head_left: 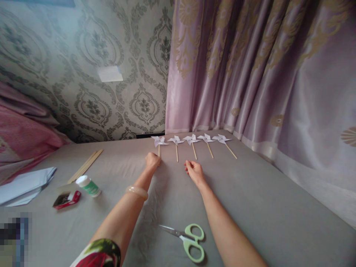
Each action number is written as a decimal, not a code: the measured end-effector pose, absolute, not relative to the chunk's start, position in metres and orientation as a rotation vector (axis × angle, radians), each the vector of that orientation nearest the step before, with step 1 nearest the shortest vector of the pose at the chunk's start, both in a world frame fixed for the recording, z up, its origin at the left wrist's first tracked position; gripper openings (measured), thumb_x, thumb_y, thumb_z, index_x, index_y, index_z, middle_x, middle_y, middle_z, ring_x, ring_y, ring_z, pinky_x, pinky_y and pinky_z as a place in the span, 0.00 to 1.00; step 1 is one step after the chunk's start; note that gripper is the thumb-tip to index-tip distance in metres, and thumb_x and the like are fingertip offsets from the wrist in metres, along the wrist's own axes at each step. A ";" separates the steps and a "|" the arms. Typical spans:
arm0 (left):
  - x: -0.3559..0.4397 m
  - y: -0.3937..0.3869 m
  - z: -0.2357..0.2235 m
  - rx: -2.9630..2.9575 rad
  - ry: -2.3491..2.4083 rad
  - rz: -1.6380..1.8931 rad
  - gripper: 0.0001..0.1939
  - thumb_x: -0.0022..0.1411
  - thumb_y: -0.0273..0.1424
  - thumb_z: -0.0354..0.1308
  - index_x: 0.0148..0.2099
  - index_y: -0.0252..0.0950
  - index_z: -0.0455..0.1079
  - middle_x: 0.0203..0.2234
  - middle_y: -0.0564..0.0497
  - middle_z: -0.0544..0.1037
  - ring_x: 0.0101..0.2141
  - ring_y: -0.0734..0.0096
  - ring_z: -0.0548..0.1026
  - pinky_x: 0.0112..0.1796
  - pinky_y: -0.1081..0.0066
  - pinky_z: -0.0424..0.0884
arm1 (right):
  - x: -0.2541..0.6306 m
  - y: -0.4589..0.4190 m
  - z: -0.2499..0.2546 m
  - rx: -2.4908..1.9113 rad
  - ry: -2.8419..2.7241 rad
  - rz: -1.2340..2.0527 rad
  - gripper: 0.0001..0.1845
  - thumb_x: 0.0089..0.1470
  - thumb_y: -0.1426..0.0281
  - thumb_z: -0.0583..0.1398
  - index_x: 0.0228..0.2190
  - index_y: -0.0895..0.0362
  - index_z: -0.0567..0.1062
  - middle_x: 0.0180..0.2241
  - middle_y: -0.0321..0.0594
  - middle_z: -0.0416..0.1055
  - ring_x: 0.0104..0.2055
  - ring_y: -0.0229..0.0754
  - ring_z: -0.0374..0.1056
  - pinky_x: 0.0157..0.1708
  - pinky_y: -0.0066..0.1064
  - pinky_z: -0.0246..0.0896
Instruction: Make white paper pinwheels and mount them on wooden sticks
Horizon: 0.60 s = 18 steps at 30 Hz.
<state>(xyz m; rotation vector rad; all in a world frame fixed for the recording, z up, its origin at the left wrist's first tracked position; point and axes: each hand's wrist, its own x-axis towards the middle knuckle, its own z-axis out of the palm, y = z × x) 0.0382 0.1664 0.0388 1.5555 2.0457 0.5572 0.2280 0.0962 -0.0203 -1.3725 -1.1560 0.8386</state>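
At the far side of the table, my left hand (152, 160) is closed round the lower part of a stick that carries a white paper pinwheel (159, 141). This pinwheel is the leftmost in a row of several. To its right lie another paper pinwheel (176, 140) and a third pinwheel (191, 139), with more beyond, their wooden sticks pointing toward me. My right hand (194, 171) hovers or rests just in front of the row, fingers curled together. Whether anything is between those fingers I cannot make out.
Green-handled scissors (191, 241) lie between my forearms. On the left are a white bottle (88, 185), a small red box (66, 199), loose wooden sticks (85, 165) and a stack of paper (25, 185). A curtain (250, 74) hangs along the right edge.
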 end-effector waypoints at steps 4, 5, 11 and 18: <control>0.040 0.172 0.038 1.586 2.062 0.541 0.10 0.50 0.23 0.52 0.29 0.30 0.75 0.24 0.39 0.79 0.34 0.60 0.78 0.37 0.71 0.70 | 0.229 0.097 -0.021 -1.374 -1.169 0.839 0.28 0.45 0.45 0.54 0.24 0.58 0.73 0.18 0.36 0.67 0.18 0.35 0.60 0.19 0.27 0.54; 0.040 0.173 0.038 1.594 2.066 0.539 0.10 0.50 0.23 0.52 0.30 0.30 0.75 0.24 0.39 0.79 0.34 0.60 0.78 0.38 0.70 0.70 | 0.229 0.097 -0.021 -1.375 -1.171 0.840 0.28 0.45 0.45 0.54 0.24 0.58 0.73 0.17 0.36 0.67 0.18 0.35 0.60 0.19 0.27 0.54; 0.042 0.173 0.034 1.641 2.102 0.546 0.11 0.51 0.24 0.54 0.36 0.29 0.75 0.30 0.36 0.79 0.39 0.56 0.77 0.39 0.69 0.69 | 0.228 0.096 -0.019 -1.379 -1.174 0.843 0.28 0.45 0.44 0.54 0.24 0.58 0.73 0.17 0.35 0.67 0.18 0.35 0.60 0.19 0.27 0.54; 0.045 0.162 0.030 1.719 2.113 0.566 0.14 0.56 0.26 0.51 0.41 0.27 0.74 0.40 0.31 0.77 0.45 0.53 0.75 0.41 0.68 0.68 | 0.227 0.096 -0.019 -1.385 -1.192 0.838 0.28 0.46 0.44 0.53 0.23 0.57 0.72 0.17 0.36 0.67 0.18 0.36 0.60 0.19 0.27 0.54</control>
